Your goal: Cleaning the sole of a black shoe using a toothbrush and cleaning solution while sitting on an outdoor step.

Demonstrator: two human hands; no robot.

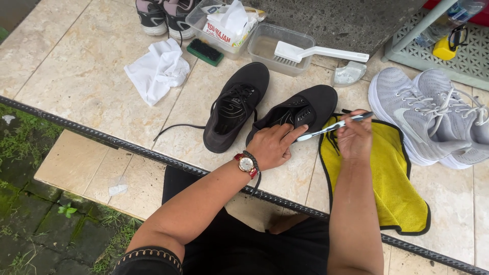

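While left hand [273, 146] clamps heel of right black shoe [300, 113] on tiled floor [71, 66], right hand [355, 137] pinches toothbrush [333, 127], head at shoe's side, grip closed on handle. Second black shoe [235, 106] just beside, left. Yellow cloth [389, 178] under right hand. Grey sneakers [428, 114] right. White brush [318, 52] across clear tub [265, 46].

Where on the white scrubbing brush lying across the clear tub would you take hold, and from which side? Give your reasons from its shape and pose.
Probably the long handle of the white scrubbing brush, from the right. The handle juts out past the rim of the clear tub with open space around it, while the bristle head rests inside the tub at the left end.
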